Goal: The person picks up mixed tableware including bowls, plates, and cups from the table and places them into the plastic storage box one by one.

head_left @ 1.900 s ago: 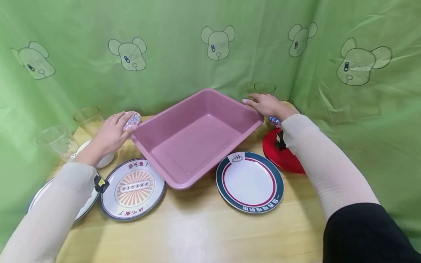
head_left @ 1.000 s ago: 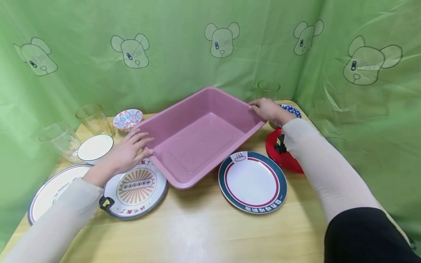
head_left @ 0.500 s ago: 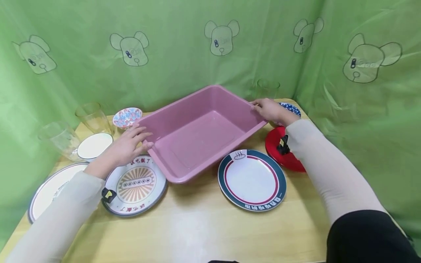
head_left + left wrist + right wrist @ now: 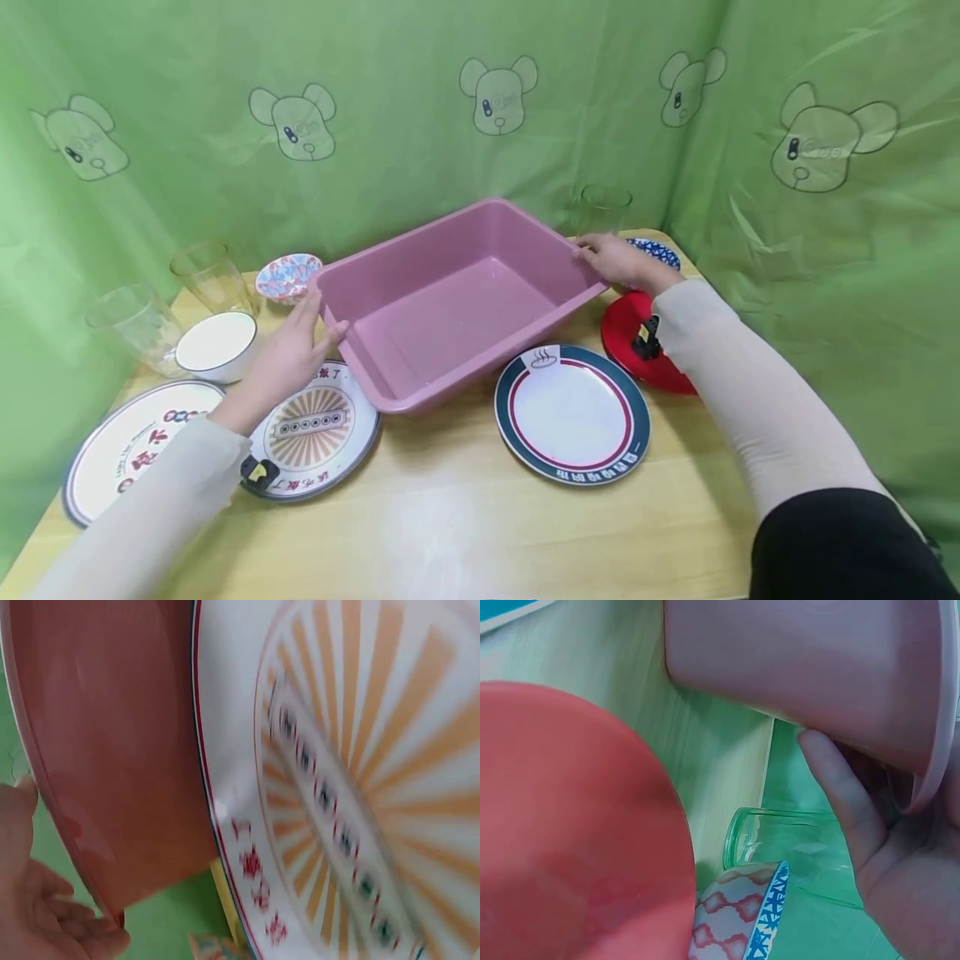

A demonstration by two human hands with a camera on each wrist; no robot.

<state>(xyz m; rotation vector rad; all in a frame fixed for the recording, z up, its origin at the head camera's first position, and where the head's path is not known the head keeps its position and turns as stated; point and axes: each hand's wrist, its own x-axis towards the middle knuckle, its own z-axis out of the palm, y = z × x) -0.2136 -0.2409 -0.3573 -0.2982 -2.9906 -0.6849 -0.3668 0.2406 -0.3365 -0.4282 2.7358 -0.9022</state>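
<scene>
A pink plastic basin (image 4: pixel 450 317) stands slanted at the middle back of the table, its inside bare. My left hand (image 4: pixel 296 346) grips its left rim, the thumb over the edge and the fingers outside. In the left wrist view, the left hand's fingers (image 4: pixel 71 922) curl at the basin's corner. My right hand (image 4: pixel 618 260) holds the opposite rim. The right wrist view shows one digit of the right hand (image 4: pixel 885 832) against the basin's outer wall, below the lip; the other fingers are mostly hidden.
Left stand two glasses (image 4: pixel 213 279), a white bowl (image 4: pixel 217 343), a patterned bowl (image 4: pixel 287 277) and two printed plates (image 4: pixel 311 425). Right are a green-rimmed plate (image 4: pixel 573 417), a red plate (image 4: pixel 637 350), a blue-patterned bowl (image 4: pixel 654 250) and a glass (image 4: pixel 603 208). Green curtain (image 4: pixel 405 125) surrounds the table.
My left hand has moved from near the patterned bowl onto the basin's left rim and turned to grip it. My right hand has closed on the other rim. The basin has shifted slightly.
</scene>
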